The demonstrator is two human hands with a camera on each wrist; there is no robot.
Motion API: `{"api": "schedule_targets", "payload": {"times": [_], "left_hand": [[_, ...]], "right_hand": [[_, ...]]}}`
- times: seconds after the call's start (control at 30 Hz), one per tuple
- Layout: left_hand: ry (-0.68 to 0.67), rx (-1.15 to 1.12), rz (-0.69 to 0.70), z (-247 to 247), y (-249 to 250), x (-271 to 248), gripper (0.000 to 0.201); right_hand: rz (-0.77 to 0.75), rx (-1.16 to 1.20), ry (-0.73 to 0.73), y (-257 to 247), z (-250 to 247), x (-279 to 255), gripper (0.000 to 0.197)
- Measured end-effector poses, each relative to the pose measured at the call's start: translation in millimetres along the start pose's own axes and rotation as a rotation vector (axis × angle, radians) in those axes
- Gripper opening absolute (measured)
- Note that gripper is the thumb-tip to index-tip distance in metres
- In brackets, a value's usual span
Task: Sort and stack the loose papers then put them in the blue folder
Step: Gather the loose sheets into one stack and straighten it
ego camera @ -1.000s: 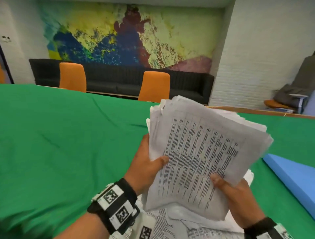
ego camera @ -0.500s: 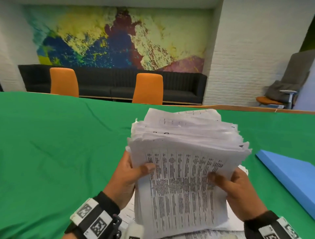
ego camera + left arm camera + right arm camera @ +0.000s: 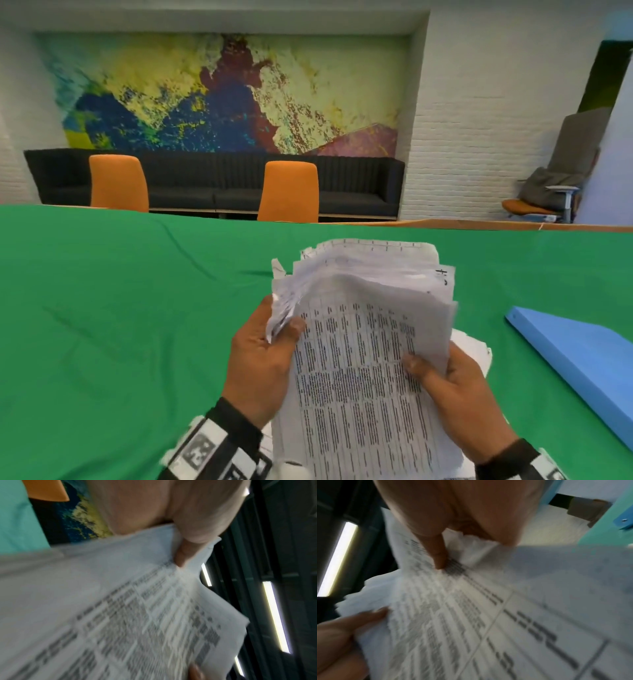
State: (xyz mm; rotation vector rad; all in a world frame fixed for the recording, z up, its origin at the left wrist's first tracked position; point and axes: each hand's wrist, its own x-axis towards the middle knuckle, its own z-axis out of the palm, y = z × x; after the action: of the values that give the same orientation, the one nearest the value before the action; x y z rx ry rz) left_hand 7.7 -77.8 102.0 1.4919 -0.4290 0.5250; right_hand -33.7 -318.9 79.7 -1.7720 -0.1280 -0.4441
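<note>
A: Start at the left. How is the left hand (image 3: 262, 359) set?

B: It is raised over the near middle of the green table (image 3: 102, 308), palm turned toward the stack of papers (image 3: 363, 342). Its thumb lies across the front sheet at the stack's left edge and the fingers go behind, so it pinches the stack. The left wrist view shows that thumb pressed into the printed page. A black band with square markers (image 3: 212, 448) wraps the wrist.

A: And what lies around it?

B: Far across the table stand two orange chairs (image 3: 118, 181), then a dark sofa (image 3: 219, 181) under a coloured mural (image 3: 222, 92). More loose sheets (image 3: 472, 349) lie flat on the table under the held stack, showing just past its right edge.

A: The right hand (image 3: 459, 394)?

B: It grips the stack's right edge lower down, thumb on the front sheet, fingers hidden behind. The stack stands nearly upright between both hands, its top edges ragged and uneven.

A: And the blue folder (image 3: 579, 363)?

B: Closed, flat on the table at the near right, apart from the right hand and the papers.
</note>
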Motion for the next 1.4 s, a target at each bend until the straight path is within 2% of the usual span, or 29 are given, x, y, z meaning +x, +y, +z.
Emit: {"api": "schedule_targets", "payload": {"times": [0.03,0.1,0.17,0.23,0.27,0.33,0.4,0.43,0.47,0.53,0.6,0.63,0.73,0.77,0.83,0.9,0.97,1.0,1.1,1.23,1.27,1.33,1.4], "left_hand": [[0.070,0.063,0.030,7,2,-2,0.035],[0.167,0.122,0.100,17,10,-4,0.036],[0.176,0.111,0.146,23,20,-3,0.035],[0.115,0.048,0.109,23,25,0,0.042],[0.075,0.032,0.068,19,21,1,0.049],[0.023,0.043,-0.070,8,1,-4,0.070],[-0.002,0.055,-0.237,0,-22,-17,0.087],[-0.010,0.067,-0.286,-1,-31,-24,0.086],[-0.007,0.092,-0.296,-1,-37,-28,0.080],[0.021,0.127,-0.262,4,-41,-29,0.062],[0.031,0.107,-0.215,7,-38,-25,0.059],[0.021,0.084,-0.200,7,-35,-24,0.066],[-0.033,0.020,-0.173,-2,-27,-17,0.096],[-0.044,-0.001,-0.134,-6,-21,-12,0.108],[-0.067,0.023,-0.022,-16,-7,6,0.122],[-0.114,0.163,0.132,-25,10,30,0.118],[-0.202,0.362,0.277,-31,24,53,0.101],[-0.255,0.448,0.301,-33,30,61,0.091],[-0.349,0.542,0.193,-32,34,67,0.063],[-0.284,0.482,0.225,-35,21,51,0.054],[-0.280,0.456,0.199,-36,20,49,0.056],[-0.258,0.370,0.138,-37,23,49,0.056],[-0.229,0.218,0.092,-38,29,56,0.044]], "right_hand": [[-0.046,-0.054,0.049,-2,6,-3,0.009],[-0.146,-0.106,0.123,-12,19,-9,0.018],[-0.204,-0.096,0.149,-23,29,-15,0.026],[-0.204,-0.087,0.146,-21,31,-18,0.030],[-0.177,-0.082,0.125,-15,30,-18,0.031],[-0.029,-0.054,0.034,-2,23,-19,0.033],[0.106,0.001,-0.044,15,14,-21,0.062],[0.152,0.028,-0.071,22,10,-22,0.076],[0.177,0.044,-0.087,26,9,-22,0.082],[0.177,0.080,-0.099,30,9,-22,0.074],[0.167,0.129,-0.063,27,9,-18,0.057],[0.162,0.159,-0.055,25,8,-16,0.051],[0.144,0.165,-0.083,22,3,-9,0.059],[0.128,0.135,-0.080,22,1,-9,0.052],[0.118,0.090,-0.068,23,-1,-7,0.025],[0.133,0.083,-0.078,26,-4,-6,0.016],[0.159,0.086,-0.075,27,-2,-5,0.014],[0.169,0.093,-0.067,26,-2,-4,0.014],[0.163,0.133,-0.064,30,-2,-4,0.037],[0.167,0.183,-0.110,28,-2,-5,0.056],[0.166,0.178,-0.121,26,-1,-6,0.056],[0.164,0.167,-0.127,23,-1,-6,0.039],[0.176,0.164,-0.119,20,-1,-4,0.026]]}}
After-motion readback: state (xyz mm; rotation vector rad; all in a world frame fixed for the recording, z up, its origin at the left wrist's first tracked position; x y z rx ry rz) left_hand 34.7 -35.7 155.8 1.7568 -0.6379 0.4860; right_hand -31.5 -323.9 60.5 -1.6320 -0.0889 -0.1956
